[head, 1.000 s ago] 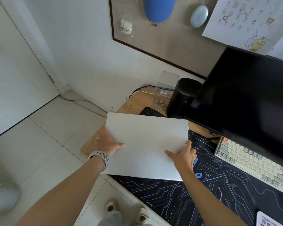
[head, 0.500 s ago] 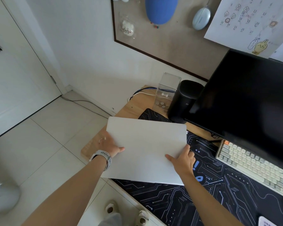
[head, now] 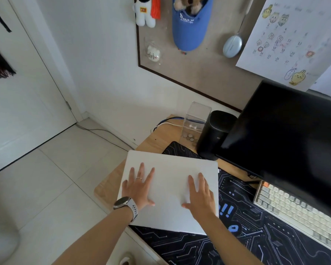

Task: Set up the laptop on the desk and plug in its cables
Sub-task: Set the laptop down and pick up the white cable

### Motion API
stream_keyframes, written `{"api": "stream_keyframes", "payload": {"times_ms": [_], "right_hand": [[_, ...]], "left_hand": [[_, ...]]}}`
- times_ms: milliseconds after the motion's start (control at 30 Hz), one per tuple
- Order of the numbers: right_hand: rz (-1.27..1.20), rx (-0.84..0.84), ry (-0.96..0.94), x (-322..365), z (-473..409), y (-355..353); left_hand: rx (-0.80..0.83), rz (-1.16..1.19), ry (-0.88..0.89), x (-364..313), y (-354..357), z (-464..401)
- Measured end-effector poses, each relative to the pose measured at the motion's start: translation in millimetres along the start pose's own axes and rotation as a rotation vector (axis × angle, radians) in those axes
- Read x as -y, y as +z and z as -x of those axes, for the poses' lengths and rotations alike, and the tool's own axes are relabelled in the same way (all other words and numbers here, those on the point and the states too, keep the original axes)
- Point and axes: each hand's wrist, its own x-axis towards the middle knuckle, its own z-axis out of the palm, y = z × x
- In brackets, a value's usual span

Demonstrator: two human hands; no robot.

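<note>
1. On the left end of the light wooden counter [head: 111, 180] lay the closed, flat white laptop [head: 170, 180], its right part over the black desk mat printed with pale circuit lines [head: 256, 232] and its left part over bare wood
2. Both hands lay palm-down on the lid: the left hand [head: 139, 188], wearing a thin ring and a wristwatch with a pale perforated strap [head: 125, 204], covered the lid's left half, and the right hand [head: 200, 196] its right half
3. Neither hand had a grip on anything; the fingers of each were straight and spread, resting flat on the lid
4. Behind the laptop stood a black cylindrical speaker [head: 215, 134], and just to its left a clear plastic box holding coins [head: 195, 123]
5. Blue and white cables [head: 166, 122] ran over the back edge of the counter beside the clear box
6. Right of the laptop, a large black monitor [head: 287, 140] hung over a pale, cream-and-grey keyboard [head: 294, 209] that sat on the mat
7. On the wall above was a brown pinboard [head: 204, 73] carrying a blue slipper with a plush toy in it [head: 190, 25] and a paper calendar [head: 287, 39]
</note>
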Motion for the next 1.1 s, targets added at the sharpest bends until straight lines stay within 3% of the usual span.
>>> {"api": "stream_keyframes", "payload": {"times_ms": [433,567,633,900,1100], "right_hand": [[0.074,0.030,0.014,8.3,-0.8,-8.9],[0.119,-0.197,-0.082,16.8,-3.4,-24.5],[0.093,-0.275,-0.127,29.6,-8.2,-37.6],[0.068,-0.290,-0.286,96.4,-19.5,-56.9],[0.026,-0.318,-0.379,177.5,-28.7,-55.7]], "left_hand": [[0.046,0.066,-0.058,-7.6,-5.6,1.6],[-0.035,0.085,-0.088,-2.9,-28.9,2.7],[-0.104,0.118,-0.108,4.0,-41.6,5.4],[-0.205,0.348,-0.130,47.1,-77.4,25.9],[-0.266,0.432,-0.193,118.7,-85.9,41.4]]}}
